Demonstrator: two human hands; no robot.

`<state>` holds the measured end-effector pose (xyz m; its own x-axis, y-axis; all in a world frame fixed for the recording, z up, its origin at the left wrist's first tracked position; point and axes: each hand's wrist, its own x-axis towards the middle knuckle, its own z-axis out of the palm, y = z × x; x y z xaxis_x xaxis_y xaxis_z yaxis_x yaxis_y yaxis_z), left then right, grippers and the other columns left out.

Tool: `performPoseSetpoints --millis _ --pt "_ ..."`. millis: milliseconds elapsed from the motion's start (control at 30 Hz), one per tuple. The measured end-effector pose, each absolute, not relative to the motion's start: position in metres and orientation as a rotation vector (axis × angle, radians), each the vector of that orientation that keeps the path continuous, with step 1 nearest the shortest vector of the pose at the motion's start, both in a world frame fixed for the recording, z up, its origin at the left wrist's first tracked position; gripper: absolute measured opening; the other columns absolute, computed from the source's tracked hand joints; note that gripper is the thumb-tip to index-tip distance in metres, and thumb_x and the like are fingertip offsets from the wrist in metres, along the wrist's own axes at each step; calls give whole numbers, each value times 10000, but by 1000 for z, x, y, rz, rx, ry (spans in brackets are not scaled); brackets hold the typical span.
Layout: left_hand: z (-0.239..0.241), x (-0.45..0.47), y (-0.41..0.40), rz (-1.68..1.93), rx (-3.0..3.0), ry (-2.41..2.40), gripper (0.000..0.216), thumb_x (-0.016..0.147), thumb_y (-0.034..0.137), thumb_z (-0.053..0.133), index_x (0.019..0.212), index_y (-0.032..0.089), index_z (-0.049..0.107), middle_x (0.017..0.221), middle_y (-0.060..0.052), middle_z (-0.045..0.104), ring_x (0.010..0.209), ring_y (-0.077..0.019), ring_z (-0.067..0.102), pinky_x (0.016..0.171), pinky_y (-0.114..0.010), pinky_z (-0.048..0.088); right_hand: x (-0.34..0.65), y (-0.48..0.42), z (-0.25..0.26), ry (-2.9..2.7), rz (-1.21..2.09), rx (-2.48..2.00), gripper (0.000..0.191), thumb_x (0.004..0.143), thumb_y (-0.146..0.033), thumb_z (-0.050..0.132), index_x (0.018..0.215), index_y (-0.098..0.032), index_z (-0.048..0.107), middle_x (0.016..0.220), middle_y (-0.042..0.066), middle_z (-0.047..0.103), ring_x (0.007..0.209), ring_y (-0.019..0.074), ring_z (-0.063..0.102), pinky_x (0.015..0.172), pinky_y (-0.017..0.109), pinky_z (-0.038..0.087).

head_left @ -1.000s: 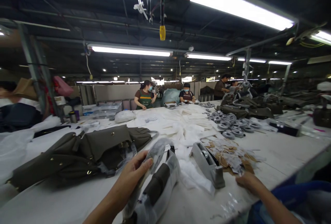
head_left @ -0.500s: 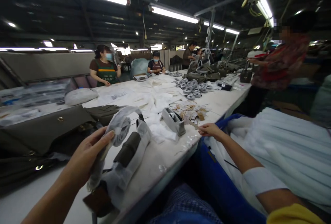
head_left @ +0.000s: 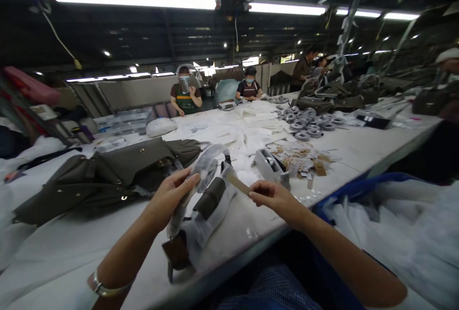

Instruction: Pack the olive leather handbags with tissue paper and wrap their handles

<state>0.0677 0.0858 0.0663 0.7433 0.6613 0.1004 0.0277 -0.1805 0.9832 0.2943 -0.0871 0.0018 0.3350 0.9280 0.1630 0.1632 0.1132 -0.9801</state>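
In my left hand (head_left: 170,197) is a bag strap (head_left: 210,169), wrapped in translucent white film and gripped between thumb and fingers. A dark olive padded section (head_left: 211,198) of it shows, and a brown leather-like end (head_left: 175,252) hangs low over the table. My right hand (head_left: 274,200) pinches one end of a short tan strip of tape (head_left: 237,184). The strip's free end points at the wrapped strap; whether they touch I cannot tell. Just beyond my right hand stands a grey tape dispenser (head_left: 269,164).
Dark olive bags (head_left: 107,169) lie at left. Paper tags (head_left: 304,159) and coiled wrapped straps (head_left: 308,121) are spread beyond the dispenser. A blue-rimmed bin (head_left: 373,181) with white wrapping stands right. Co-workers (head_left: 186,92) sit or stand across the table (head_left: 376,145).
My right hand has moved from beside the tape dispenser toward my left hand, bringing the tape strip to the wrapped strap. The camera view has swung left.
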Motion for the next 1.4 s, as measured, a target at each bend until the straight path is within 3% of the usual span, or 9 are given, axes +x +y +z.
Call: performPoseSetpoints --millis 100,300,433,667,933,1200,1400 --pt "70 65 82 605 1726 537 392 837 501 686 1122 230 688 951 -16 710 777 -160 635 621 -197 484 274 -67 10 -1206 700 -1362 273 824 -441 689 941 -195 715 759 -3 651 670 136 556 624 263 432" --pt "73 68 74 610 1879 525 395 855 505 655 1134 229 691 989 -17 711 941 -212 641 774 -246 505 262 -53 10 -1276 540 -1465 313 861 -396 637 1097 -222 746 916 36 737 791 200 633 711 317 480" --pt "72 71 69 633 1997 528 397 862 498 642 1140 219 691 1089 -34 708 1057 -247 623 878 -286 495 248 -37 17 -1179 703 -1186 355 829 -397 670 1140 -237 737 1063 35 733 937 218 645 830 354 501" --pt "70 67 67 734 2329 393 296 950 390 549 1165 241 688 1188 -44 668 1120 -224 587 998 -312 427 233 -41 34 -988 1142 -874 356 795 -389 732 1109 -224 749 1002 41 737 979 207 634 923 365 462" --pt "64 70 61 852 2405 394 317 965 336 550 1264 276 637 1207 -54 623 1142 -207 559 1010 -314 412 215 -35 37 -773 958 -838 288 680 -422 837 853 -203 765 897 35 748 912 228 661 936 377 476" --pt "55 77 65 958 2282 391 331 939 371 584 1257 300 644 1174 -64 609 1137 -229 552 1013 -358 424 212 -31 37 -846 879 -844 269 774 -410 778 951 -211 741 965 47 749 981 251 672 996 411 463" --pt "48 81 65 985 2194 420 365 912 421 615 1248 287 657 1205 -90 612 1168 -266 558 1047 -411 424 214 -29 37 -895 845 -858 335 742 -435 798 977 -202 745 1046 84 748 1067 299 659 1024 444 454"
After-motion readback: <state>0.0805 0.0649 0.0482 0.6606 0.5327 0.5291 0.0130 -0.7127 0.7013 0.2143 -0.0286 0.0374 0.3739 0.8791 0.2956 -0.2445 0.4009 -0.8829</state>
